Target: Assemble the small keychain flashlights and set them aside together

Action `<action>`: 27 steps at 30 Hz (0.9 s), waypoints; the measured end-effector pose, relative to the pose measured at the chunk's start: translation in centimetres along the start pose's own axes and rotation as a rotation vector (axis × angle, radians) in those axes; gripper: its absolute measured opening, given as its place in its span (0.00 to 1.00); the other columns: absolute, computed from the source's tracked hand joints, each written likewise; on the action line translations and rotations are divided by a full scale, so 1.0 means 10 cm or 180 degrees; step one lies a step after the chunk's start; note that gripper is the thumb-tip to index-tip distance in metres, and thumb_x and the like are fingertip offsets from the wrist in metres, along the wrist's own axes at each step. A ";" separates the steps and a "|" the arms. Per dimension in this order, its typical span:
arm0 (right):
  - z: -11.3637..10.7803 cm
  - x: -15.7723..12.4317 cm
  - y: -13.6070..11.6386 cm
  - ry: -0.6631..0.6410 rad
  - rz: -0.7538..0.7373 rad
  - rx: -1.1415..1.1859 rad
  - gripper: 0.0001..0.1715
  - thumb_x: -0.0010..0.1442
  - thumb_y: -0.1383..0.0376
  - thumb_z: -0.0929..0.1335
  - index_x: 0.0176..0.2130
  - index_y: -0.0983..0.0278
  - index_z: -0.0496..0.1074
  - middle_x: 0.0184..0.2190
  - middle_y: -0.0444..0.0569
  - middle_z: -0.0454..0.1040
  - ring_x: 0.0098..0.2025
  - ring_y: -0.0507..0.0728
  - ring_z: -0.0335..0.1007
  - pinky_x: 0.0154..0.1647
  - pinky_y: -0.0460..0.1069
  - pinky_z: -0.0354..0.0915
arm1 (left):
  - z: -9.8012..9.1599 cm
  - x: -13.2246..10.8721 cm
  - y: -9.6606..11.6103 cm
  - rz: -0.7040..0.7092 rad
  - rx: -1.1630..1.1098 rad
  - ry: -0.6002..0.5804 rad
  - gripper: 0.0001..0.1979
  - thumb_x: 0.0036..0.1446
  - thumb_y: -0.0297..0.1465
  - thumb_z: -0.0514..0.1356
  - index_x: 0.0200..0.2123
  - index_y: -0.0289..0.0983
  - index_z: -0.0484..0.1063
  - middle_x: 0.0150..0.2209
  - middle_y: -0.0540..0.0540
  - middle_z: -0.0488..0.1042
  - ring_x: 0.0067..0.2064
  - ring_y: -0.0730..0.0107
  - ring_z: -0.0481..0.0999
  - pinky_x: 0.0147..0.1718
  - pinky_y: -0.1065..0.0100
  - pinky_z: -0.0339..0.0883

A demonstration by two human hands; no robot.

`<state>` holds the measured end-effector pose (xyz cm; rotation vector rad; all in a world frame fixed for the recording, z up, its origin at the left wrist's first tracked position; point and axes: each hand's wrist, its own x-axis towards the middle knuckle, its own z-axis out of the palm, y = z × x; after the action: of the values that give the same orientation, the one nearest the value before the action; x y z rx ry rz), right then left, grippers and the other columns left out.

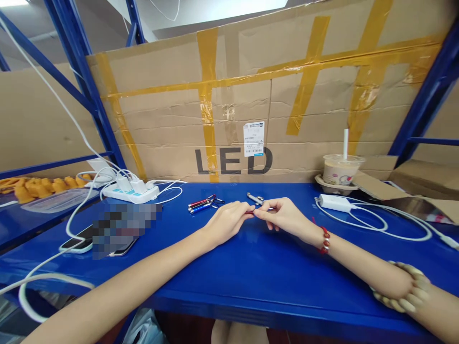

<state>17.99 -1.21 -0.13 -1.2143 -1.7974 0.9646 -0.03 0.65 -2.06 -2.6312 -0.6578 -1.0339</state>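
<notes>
My left hand (226,222) and my right hand (281,216) meet over the middle of the blue shelf. Both are closed in a pinch on a small slim red tube (250,212), mostly hidden by the fingers. Left of my left hand, a red pen-sized metal tube (198,202) and a blue one (201,208) lie side by side; small dark clips show at their ends. Just behind my hands rests a silver tube (254,198) of similar size.
A tall cardboard sheet (172,124) stands behind the blue shelf (229,277). At left are a white power strip (131,193), cables and phones (81,241). At right sit a drink cup with a straw (341,169), a white adapter (335,203) with its cable, and an open carton (423,184).
</notes>
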 end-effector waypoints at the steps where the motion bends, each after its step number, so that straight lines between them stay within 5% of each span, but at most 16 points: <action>1: 0.00 0.01 0.01 -0.0006 0.0036 0.0026 0.19 0.44 0.55 0.70 0.23 0.69 0.68 0.11 0.42 0.64 0.13 0.45 0.54 0.14 0.40 0.51 | 0.00 0.00 0.00 -0.0030 0.0000 -0.0042 0.09 0.61 0.31 0.46 0.35 0.34 0.64 0.32 0.45 0.71 0.33 0.70 0.70 0.34 0.69 0.65; 8: 0.00 0.04 0.08 0.0022 0.0062 -0.0005 0.20 0.46 0.53 0.69 0.26 0.69 0.69 0.11 0.42 0.64 0.14 0.45 0.56 0.14 0.40 0.54 | -0.02 0.04 0.00 -0.0154 -0.0105 -0.0372 0.12 0.61 0.30 0.46 0.46 0.35 0.63 0.40 0.46 0.72 0.37 0.69 0.69 0.38 0.66 0.64; 27: 0.02 0.09 0.13 0.0001 -0.0312 -0.0204 0.20 0.49 0.52 0.67 0.28 0.68 0.70 0.11 0.41 0.62 0.13 0.46 0.55 0.14 0.41 0.52 | -0.04 0.05 0.00 -0.0485 0.0445 -0.0636 0.14 0.63 0.31 0.42 0.41 0.35 0.65 0.35 0.45 0.71 0.36 0.68 0.69 0.36 0.66 0.63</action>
<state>18.07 0.00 -1.18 -1.1536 -1.8821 0.8573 0.05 0.64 -1.45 -2.6146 -0.9509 -0.7368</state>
